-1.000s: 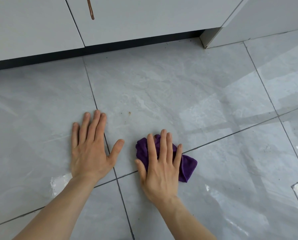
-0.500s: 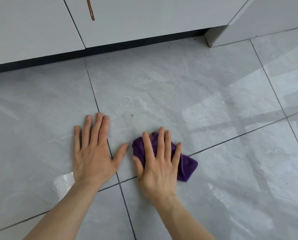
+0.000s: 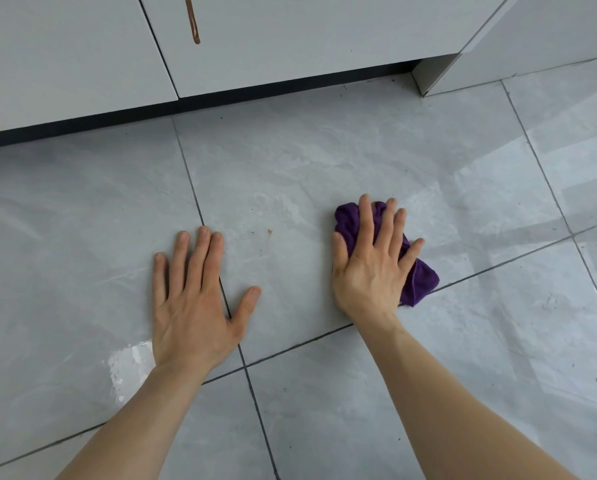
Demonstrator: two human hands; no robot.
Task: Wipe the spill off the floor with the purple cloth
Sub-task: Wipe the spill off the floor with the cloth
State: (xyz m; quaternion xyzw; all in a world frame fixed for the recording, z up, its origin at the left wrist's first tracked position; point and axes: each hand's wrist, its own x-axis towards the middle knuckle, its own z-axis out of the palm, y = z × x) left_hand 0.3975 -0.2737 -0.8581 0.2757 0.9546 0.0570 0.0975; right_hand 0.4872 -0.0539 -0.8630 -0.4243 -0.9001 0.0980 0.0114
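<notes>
So this was mid-wipe, I'd say. The right hand point(image 3: 373, 268) lay flat on the purple cloth point(image 3: 420, 282), fingers spread wide, pressing the bunched cloth onto the floor point(image 3: 324, 161) rather than pinching it, so the grip was an open palm-down press. The cloth sat just above the grout line that runs across the floor, on the big tile in front of the cabinet point(image 3: 290, 36). The left hand point(image 3: 193, 306) was flat on bare floor, fingers open, holding nothing, just bracing. A few brown specks point(image 3: 268, 232) sat between the hands, so the next move probably called for sliding the cloth left over them, keeping pressure down.
</notes>
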